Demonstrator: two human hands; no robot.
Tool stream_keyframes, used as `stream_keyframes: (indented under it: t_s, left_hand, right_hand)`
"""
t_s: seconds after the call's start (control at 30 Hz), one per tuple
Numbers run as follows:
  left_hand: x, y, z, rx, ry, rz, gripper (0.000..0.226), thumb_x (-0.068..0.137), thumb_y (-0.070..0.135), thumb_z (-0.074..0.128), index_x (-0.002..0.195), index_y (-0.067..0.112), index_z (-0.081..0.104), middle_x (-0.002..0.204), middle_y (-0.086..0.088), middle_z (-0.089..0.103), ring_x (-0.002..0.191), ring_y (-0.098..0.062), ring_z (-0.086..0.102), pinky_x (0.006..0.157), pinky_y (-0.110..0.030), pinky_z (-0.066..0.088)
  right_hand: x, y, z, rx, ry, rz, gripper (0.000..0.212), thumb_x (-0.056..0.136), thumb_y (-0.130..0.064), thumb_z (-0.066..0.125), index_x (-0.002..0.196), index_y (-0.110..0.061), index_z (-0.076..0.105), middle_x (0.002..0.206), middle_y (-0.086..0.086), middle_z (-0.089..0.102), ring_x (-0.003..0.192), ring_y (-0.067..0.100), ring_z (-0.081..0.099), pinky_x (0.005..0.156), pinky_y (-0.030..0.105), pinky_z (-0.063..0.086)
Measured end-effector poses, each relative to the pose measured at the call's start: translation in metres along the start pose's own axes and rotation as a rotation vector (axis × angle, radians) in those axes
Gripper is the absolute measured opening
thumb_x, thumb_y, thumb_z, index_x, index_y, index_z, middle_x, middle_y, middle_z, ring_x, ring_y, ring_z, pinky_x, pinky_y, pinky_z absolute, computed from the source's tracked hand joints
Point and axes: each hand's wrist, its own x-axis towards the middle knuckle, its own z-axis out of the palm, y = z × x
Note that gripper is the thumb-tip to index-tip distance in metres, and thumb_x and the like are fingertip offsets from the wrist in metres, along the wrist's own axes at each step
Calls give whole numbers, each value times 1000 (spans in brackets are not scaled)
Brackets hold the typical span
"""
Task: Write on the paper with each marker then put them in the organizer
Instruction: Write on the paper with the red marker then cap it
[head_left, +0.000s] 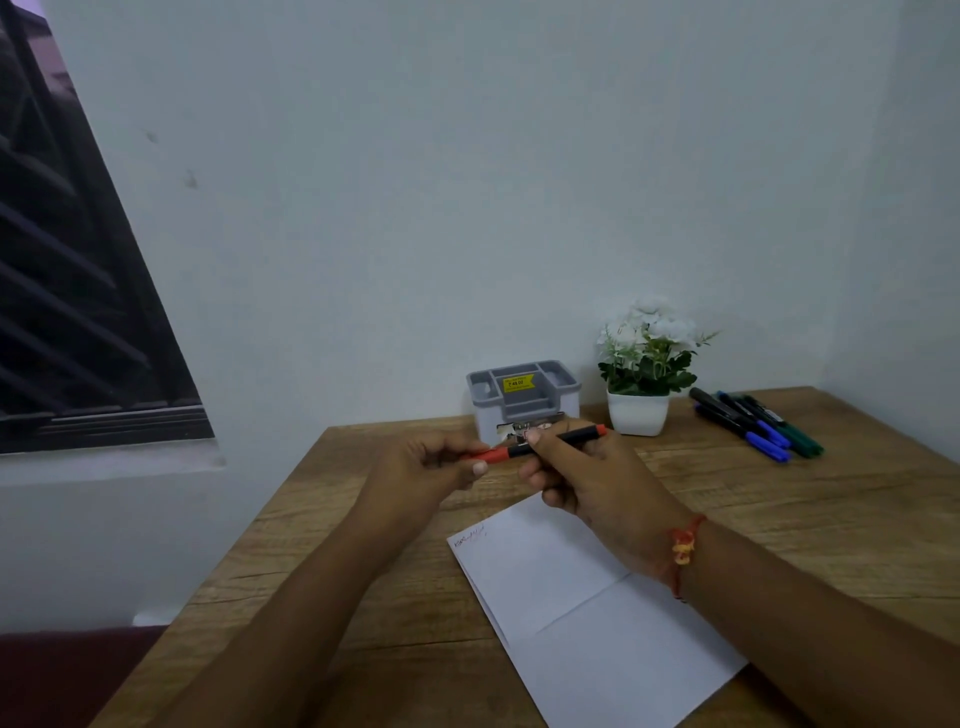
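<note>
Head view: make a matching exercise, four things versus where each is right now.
Things:
1. red marker
2. paper
3. organizer
4. loose markers

Places:
A. lying on the table, right of the plant
B. gripped by the left hand and the right hand
C. at the table's back edge, left of the plant
D. flat on the table, nearest the person

Pairs: 1-B, 2-D, 3-C, 4-A
</note>
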Motion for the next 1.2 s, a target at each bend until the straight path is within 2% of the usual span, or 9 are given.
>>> stream_keyframes:
  t_s: [0.17, 0.27, 0.4, 0.5, 0.57, 0.73, 0.87, 1.07, 1.2]
  left_hand:
    - [-2, 4, 1, -23, 23, -9, 18, 80, 10, 74, 98, 15, 76, 96, -4, 75, 92, -14, 68, 81, -25, 57]
    - [1, 9, 2, -107, 182, 54, 18, 81, 17, 74, 99, 17, 75, 98, -2, 74, 97, -15, 68, 86, -31, 56]
    - [17, 20, 2, -65, 457, 162, 15, 84, 14, 73, 99, 17, 72, 91, 2, 72, 83, -1, 64, 79, -25, 55]
    - [32, 23, 2, 141, 567, 191, 15, 85, 14, 70, 99, 21, 71, 91, 10, 68, 83, 3, 62, 79, -24, 53]
    - [42, 23, 3, 218, 572, 212, 16, 86, 14, 69, 100, 21, 70, 95, 8, 68, 89, 1, 62, 82, -24, 53]
    - [62, 16, 11, 365, 555, 265, 23, 88, 12, 66, 110, 17, 67, 104, 2, 66, 89, 1, 61, 77, -10, 46]
    - [71, 12, 20, 368, 534, 268, 28, 88, 11, 66, 115, 15, 63, 99, 2, 67, 87, -4, 63, 77, -15, 51]
    - [79, 0, 37, 383, 448, 173, 43, 87, 12, 69, 126, 15, 50, 93, 3, 64, 83, -4, 59, 58, -5, 39]
    - [81, -9, 41, 398, 400, 110, 50, 88, 13, 68, 132, 12, 44, 96, 2, 64, 91, -11, 60, 60, -6, 37]
  right_hand:
    - [3, -3, 1, 97, -44, 64, 30, 98, -26, 62, 105, 2, 71, 81, 10, 74, 63, 7, 68, 55, 18, 56]
    - [6, -7, 1, 131, 14, 58, 36, 99, -37, 57, 108, -4, 68, 81, 9, 76, 67, 10, 71, 59, 22, 59]
    - [5, 0, -12, -371, 93, -126, 27, 101, -37, 54, 96, -14, 67, 79, 7, 76, 69, 14, 72, 65, 34, 63]
    - [6, 9, -19, -747, 45, -277, 16, 99, -39, 58, 89, -29, 65, 71, -1, 74, 70, 7, 70, 72, 32, 59]
    - [8, 12, -18, -849, 16, -336, 14, 98, -43, 58, 87, -35, 61, 70, -5, 71, 71, 4, 68, 72, 30, 57]
    - [9, 16, -17, -939, -18, -394, 26, 97, -46, 58, 102, -22, 68, 69, -12, 63, 71, 3, 62, 67, 25, 51]
    - [9, 16, -18, -965, -24, -404, 30, 97, -47, 57, 107, -21, 68, 73, -14, 61, 73, 4, 60, 62, 21, 46]
    - [8, 14, -16, -1025, -43, -414, 35, 98, -48, 54, 117, -21, 66, 87, -7, 69, 79, 6, 60, 64, 20, 43]
    - [8, 13, -16, -1053, -48, -427, 36, 98, -48, 55, 119, -21, 65, 94, -4, 73, 78, 6, 58, 63, 20, 42]
